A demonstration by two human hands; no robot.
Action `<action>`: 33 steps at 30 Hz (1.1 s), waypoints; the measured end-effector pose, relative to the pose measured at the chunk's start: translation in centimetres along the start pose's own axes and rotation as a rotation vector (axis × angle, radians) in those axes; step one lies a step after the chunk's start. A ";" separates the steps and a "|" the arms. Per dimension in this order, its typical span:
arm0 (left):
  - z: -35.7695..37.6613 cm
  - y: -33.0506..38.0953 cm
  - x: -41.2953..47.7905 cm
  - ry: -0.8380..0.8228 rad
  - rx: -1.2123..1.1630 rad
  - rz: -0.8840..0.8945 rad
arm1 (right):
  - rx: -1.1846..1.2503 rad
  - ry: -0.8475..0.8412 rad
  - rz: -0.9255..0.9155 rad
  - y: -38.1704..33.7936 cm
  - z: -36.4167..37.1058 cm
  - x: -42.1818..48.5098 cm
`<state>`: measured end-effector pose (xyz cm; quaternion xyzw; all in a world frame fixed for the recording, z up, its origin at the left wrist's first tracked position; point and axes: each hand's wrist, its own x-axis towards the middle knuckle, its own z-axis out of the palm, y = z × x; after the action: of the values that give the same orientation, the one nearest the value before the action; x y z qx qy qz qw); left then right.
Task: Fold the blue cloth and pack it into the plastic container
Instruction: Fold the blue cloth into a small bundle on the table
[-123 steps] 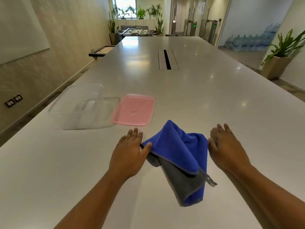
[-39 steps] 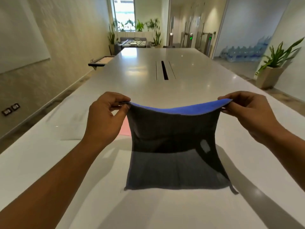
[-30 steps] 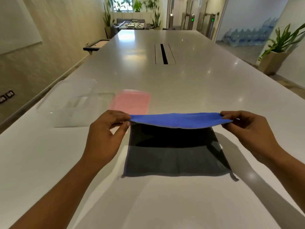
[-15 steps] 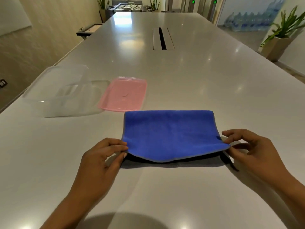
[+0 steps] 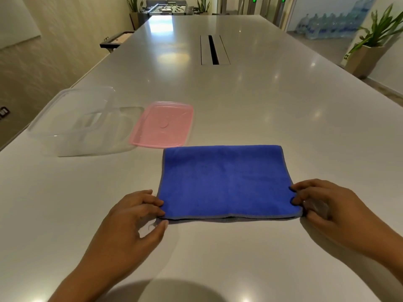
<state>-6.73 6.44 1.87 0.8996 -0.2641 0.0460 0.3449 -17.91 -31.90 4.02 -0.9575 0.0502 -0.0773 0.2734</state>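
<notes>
Looking at the blue cloth, it lies flat on the bench, doubled over once, with a grey edge peeking out along the near side where the two layers meet. The left hand has its fingertips on the near left corner, thumb tucked down by the hem, so it looks like a light pinch on that corner. The right hand does the same at the near right corner, fingers curled onto the cloth edge. So the hands sit well apart, one per corner, neither balled up tight.

Handling-wise I'd guess this thing is super light and floppy, a fluffy microfibre sort of cloth. It won't hold a shape by itself, and the layers will probably slide apart if you grab just the top one. The bench looks glossy, so the cloth may skate around a bit when pushed.

Best place to grab is right where the hands are, pinching both layers together at the corners, then bringing one short end over to the other for the next fold.

The clear plastic container sits open to the far left, with a pink lid lying flat just beside it, its near edge very close to the cloth's far left corner. The cloth looks too wide to drop in yet, I reckon.
</notes>
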 end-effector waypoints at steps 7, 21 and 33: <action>0.2 3.6 5.2 -0.008 0.066 0.114 | -0.018 0.104 -0.072 -4.2 -0.2 3.8; 8.2 1.8 11.8 -0.189 0.351 0.057 | -0.315 -0.123 -0.031 -7.7 10.0 10.8; 8.4 1.9 11.7 -0.166 0.346 0.036 | -0.357 -0.044 0.177 -2.3 6.8 9.6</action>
<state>1.51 -5.35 -0.32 0.9412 -0.2960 0.0225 0.1611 -7.17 -27.74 0.73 -0.9841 0.1409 -0.0218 0.1059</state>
